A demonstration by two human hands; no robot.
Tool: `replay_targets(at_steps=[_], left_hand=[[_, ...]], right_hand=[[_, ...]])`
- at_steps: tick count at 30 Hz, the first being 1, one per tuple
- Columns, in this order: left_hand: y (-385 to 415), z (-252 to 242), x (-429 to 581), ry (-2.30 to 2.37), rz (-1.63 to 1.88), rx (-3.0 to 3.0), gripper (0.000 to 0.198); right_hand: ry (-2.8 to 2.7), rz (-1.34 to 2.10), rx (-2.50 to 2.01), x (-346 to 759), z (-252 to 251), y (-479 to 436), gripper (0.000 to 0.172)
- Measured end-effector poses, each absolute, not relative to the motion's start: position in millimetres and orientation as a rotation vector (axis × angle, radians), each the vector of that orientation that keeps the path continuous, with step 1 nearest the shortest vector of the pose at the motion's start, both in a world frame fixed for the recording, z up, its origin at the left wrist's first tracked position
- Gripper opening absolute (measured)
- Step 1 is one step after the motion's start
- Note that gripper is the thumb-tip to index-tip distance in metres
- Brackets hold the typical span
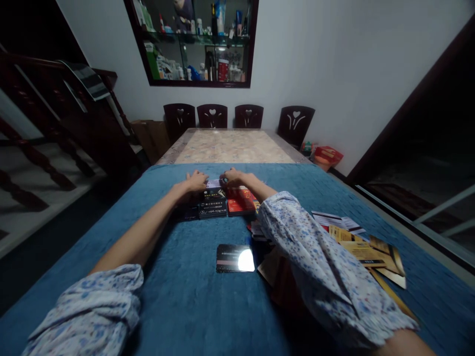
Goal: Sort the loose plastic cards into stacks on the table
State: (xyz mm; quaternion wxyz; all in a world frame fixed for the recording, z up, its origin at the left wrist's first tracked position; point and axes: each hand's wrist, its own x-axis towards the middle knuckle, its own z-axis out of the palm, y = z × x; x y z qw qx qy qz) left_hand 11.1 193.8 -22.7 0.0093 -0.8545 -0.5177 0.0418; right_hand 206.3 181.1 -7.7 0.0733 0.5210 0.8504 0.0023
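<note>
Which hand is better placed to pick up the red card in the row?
Probably the right hand: it rests next to the red card, on its own side of the row. The left hand lies by the dark cards, farther away.

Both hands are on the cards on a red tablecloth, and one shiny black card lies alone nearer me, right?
No: the head view shows the tablecloth is blue, not red. The left hand and right hand do rest on the cards, and the shiny black card lies alone nearer you.
</note>
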Motion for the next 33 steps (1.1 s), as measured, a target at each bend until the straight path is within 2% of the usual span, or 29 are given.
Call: replay_targets(at_steps=[15, 20, 33], left_hand=[[132.7, -21.0, 21.9, -1.287, -0.55, -2.699, 0.033], [103.9, -21.4, 37.0, -1.168, -0.599, -2.739, 0.033], [41.3, -38.3, 75.5, -0.871, -0.598, -2.908, 0.031]], right_hand=[[2.653, 0.075, 1.654, 228.1, 11.3, 124.0, 0.035], [2.657, 0.182, 1.682, 237.9, 11.9, 101.8, 0.032], [2.659, 0.158, 1.786, 287.7, -2.2, 23.9, 0.024]])
